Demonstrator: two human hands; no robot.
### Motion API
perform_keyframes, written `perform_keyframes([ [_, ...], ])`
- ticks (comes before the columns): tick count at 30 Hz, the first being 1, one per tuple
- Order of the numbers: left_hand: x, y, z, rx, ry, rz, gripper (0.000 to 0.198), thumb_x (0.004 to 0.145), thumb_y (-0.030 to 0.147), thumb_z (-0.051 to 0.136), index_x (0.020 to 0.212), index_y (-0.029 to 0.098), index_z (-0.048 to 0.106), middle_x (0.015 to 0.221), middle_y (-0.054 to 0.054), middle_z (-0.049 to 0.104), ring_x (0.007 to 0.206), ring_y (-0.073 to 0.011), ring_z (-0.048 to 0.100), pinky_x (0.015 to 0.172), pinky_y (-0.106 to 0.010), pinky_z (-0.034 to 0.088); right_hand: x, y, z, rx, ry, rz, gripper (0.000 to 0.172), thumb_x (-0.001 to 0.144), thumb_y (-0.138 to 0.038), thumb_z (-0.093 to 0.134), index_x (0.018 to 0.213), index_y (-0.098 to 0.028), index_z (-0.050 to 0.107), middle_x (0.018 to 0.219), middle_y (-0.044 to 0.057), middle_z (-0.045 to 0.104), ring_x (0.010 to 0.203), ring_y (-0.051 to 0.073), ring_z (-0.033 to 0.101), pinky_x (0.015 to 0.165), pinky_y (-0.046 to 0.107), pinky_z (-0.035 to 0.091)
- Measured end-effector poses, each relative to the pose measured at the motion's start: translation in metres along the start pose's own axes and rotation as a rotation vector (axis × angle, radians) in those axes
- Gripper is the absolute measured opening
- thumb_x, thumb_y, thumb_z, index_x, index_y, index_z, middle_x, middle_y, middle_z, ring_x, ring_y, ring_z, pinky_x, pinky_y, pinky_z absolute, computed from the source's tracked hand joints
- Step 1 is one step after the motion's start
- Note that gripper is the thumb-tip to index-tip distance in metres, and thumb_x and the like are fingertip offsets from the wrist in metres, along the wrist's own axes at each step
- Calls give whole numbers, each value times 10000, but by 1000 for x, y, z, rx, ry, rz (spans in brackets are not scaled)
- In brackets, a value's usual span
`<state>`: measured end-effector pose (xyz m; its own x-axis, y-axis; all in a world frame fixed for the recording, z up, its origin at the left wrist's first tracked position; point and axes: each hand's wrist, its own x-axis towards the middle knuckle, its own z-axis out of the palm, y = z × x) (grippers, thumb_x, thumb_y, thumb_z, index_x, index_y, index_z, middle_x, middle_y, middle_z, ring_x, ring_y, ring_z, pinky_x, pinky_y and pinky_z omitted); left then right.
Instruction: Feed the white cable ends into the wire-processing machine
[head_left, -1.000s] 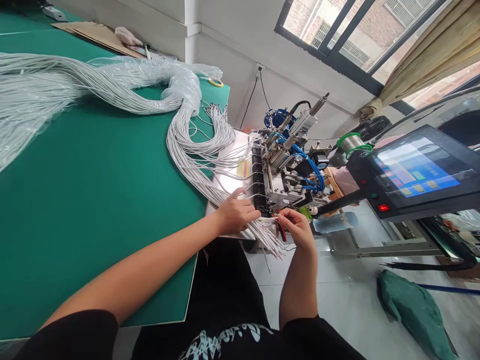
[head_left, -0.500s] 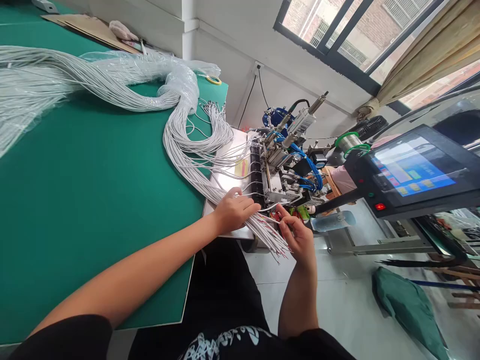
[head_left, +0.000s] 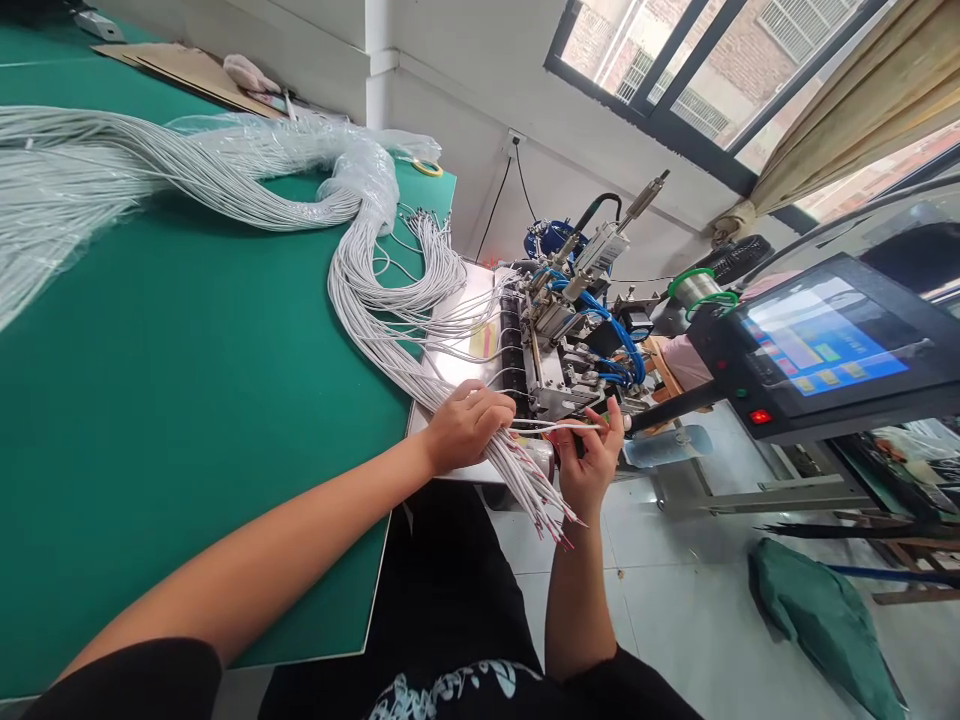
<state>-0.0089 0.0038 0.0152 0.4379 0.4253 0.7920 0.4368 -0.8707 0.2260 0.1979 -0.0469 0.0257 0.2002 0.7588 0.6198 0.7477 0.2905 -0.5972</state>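
In the head view, you have a clear, crinkled plastic wrap (head_left: 371, 180) encasing part of a mass of thin white cables on the matt green flat tabletop (head_left: 225, 450). A green-flanged spool (head_left: 694, 290) carries wound silvery wire.

The cables are smooth, round and flexible. Several run into the ridged black strip (head_left: 514, 345) along the front of the metal machine with blue tubes (head_left: 555, 365).

The long bundle of thin white cables (head_left: 390, 362) leaves the wrap, curves over the table edge and passes through your left hand (head_left: 471, 425), its fingers closed around it. Beyond that hand, its long axis slants down and to the right of the view; the reddish tips point toward your right forearm. One separate white cable (head_left: 551, 428) lies nearly level, reaching your right hand (head_left: 589, 455). Those fingers are partly spread; whether they clamp the cable, you cannot tell.
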Motion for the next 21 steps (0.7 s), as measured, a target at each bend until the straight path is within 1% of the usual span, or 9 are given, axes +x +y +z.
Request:
perform_keyframes([
  [2,0,1,-1,-9,25,-32,84,907,223,408,835,212,449,998,-66,681,921,-164,618,885,-352,395,1,1,4,-1,22,38,186,859,-350,606,828,-188,693,1487,107,307,1174,276,498,990,473,410],
  [4,0,2,0,-4,36,-40,117,917,227,418,805,211,448,1031,-75,677,963,-168,613,890,-353,394,2,2,7,23,43,89,202,844,-372,625,831,-182,691,1419,123,375,1110,261,528,940,436,442],
  [6,1,3,0,31,23,-29,125,920,225,439,798,205,461,1015,-64,682,944,-172,615,879,-356,387,3,3,8,95,40,166,219,844,-393,622,846,-179,671,1238,126,517,958,220,578,840,383,483],
  [8,2,5,1,88,-12,-10,112,910,192,444,806,197,486,982,-47,689,907,-174,616,864,-361,372,3,3,8,203,3,256,238,864,-417,587,876,-183,634,973,83,604,798,183,586,731,333,495],
  [10,2,6,3,143,-48,-6,126,890,146,426,811,193,512,975,-38,691,886,-175,614,855,-366,356,3,1,6,286,-30,325,253,881,-437,554,886,-188,596,787,35,592,702,162,563,661,296,484],
  [11,2,6,4,161,-62,-13,141,881,130,417,809,191,522,980,-38,691,884,-174,613,854,-367,350,4,0,5,309,-40,348,260,884,-447,546,879,-190,583,751,24,580,675,153,549,640,282,476],
  [15,2,6,6,201,-87,-12,188,887,107,393,821,184,551,945,-31,693,829,-154,607,854,-352,348,7,-1,3,379,-82,400,290,885,-484,535,842,-198,548,733,16,547,608,120,490,577,246,448],
  [19,1,4,9,209,-127,63,256,904,72,347,798,192,546,739,20,656,650,-117,558,819,-315,361,10,5,7,485,-192,418,304,884,-518,516,810,-223,498,680,-8,499,545,112,438,534,244,430],
  [21,0,2,10,186,-139,93,262,894,62,341,817,197,552,684,35,633,607,-113,537,789,-302,370,12,8,9,520,-219,415,310,875,-530,518,790,-233,491,650,-19,481,523,113,429,513,244,414],
])
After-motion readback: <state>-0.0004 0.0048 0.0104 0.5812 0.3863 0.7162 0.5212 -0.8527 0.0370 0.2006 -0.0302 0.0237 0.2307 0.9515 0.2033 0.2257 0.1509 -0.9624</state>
